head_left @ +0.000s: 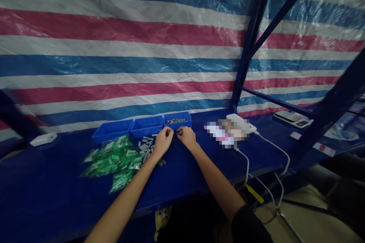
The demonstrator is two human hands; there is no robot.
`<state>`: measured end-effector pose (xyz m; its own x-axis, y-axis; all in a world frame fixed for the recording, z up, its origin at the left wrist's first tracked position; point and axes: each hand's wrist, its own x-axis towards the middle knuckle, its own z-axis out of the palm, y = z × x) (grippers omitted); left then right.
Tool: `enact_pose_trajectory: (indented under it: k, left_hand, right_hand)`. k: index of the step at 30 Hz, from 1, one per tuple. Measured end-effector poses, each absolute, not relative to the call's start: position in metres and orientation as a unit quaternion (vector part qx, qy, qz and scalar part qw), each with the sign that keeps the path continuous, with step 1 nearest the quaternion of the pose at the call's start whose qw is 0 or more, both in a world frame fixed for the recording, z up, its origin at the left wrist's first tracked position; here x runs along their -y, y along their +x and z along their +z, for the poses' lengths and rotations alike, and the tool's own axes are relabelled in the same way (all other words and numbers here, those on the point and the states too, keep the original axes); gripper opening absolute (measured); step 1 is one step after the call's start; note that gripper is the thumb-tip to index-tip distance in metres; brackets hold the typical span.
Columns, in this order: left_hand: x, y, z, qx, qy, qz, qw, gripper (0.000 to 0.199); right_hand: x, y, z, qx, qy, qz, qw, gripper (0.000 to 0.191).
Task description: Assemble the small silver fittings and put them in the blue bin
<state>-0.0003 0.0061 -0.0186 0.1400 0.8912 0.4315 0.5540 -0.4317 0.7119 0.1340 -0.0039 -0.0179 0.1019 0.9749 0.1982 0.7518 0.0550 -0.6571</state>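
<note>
Left grip (164, 139) and right grip (187, 136): anything held is indistinct.

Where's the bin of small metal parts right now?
In the head view, the blue bin is rightmost of three, before the striped sheet, just beyond the right hand.

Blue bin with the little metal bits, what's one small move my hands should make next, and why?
Probably ease the right hand forward to the blue bin: its small metal parts lie just beyond those curled fingers, while the left hand sits beside loose grey pieces. I can't tell whether either hand already holds something.
</note>
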Motion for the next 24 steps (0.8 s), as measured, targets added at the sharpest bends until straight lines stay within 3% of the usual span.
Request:
enact_pose_trajectory:
  k: [4, 9, 12, 18, 24]
  left_hand:
    - [-0.006, 0.000, -0.020, -0.503, 0.729, 0.422, 0.194, 0.020]
    - [-0.005, 0.001, -0.019, -0.509, 0.726, 0.418, 0.200, 0.028]
    - [-0.003, 0.002, -0.014, -0.491, 0.726, 0.433, 0.211, 0.032]
    - [-0.002, 0.000, -0.006, -0.482, 0.699, 0.492, 0.190, 0.034]
    - [-0.009, -0.006, -0.011, -0.492, 0.706, 0.481, 0.167, 0.033]
  right_hand:
    - [-0.001, 0.135, -0.019, 0.648, -0.632, 0.200, 0.375, 0.025]
    - [-0.009, 0.134, -0.014, 0.574, -0.530, 0.319, 0.536, 0.026]
    - [-0.009, 0.129, -0.008, 0.517, -0.463, 0.412, 0.590, 0.029]
    - [-0.002, 0.127, -0.005, 0.492, -0.415, 0.505, 0.575, 0.040]
    - [-0.008, 0.122, -0.014, 0.508, -0.384, 0.523, 0.566, 0.034]
